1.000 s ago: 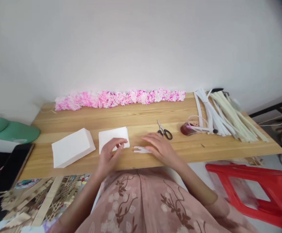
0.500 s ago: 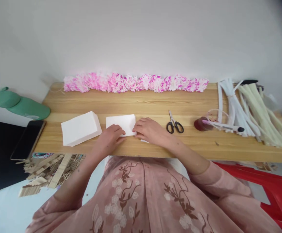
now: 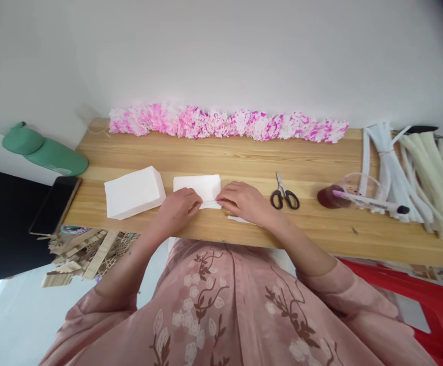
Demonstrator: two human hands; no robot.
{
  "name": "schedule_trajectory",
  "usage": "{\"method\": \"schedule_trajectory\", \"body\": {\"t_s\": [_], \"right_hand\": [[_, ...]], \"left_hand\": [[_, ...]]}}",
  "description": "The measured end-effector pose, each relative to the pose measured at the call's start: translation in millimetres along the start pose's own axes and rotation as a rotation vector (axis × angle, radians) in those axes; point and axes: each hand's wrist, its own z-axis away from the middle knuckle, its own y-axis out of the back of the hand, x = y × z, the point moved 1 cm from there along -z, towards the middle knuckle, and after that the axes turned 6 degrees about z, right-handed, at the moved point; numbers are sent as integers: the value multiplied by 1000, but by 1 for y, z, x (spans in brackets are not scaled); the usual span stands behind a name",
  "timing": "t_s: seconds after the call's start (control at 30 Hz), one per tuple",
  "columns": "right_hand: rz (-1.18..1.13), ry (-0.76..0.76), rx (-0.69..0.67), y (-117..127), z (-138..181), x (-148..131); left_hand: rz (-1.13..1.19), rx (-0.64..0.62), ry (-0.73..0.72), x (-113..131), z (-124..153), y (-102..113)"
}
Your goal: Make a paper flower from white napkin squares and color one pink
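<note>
A small stack of white tissue paper (image 3: 199,184) lies flat on the wooden table in front of me. My left hand (image 3: 181,207) pinches its near left edge with fingertips together. At the near right edge, my right hand (image 3: 244,202) grips the same paper. Between the two hands the near edge is turned up in a narrow fold. A thin white paper strip (image 3: 238,219) lies partly under my right wrist. To the left sits a thicker stack of white tissue paper (image 3: 133,192). Black-handled scissors (image 3: 284,195) rest right of my right hand, blades pointing away.
A pink-and-white ruffled paper row (image 3: 221,124) lines the back. At right are a cup of dark red liquid (image 3: 333,197), a pen-like tool (image 3: 381,204) across it, white strips (image 3: 387,168) and cream strips (image 3: 431,178). A green bottle (image 3: 61,157) and phone (image 3: 55,203) are at left.
The near edge of the paper is now folded up between my fingers, where it lay flat before. Both hands have closed in on that edge. The whole view has shifted slightly.
</note>
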Motion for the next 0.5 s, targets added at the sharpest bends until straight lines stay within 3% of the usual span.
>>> {"method": "schedule_trajectory", "body": {"t_s": [0.4,0.5], "right_hand": [[-112,-46,82,1,-7,3],[-191,-24,137,-1,-10,3]], "left_hand": [[167,84,104,-6,3,-2],[180,127,65,-8,4,-3]]}}
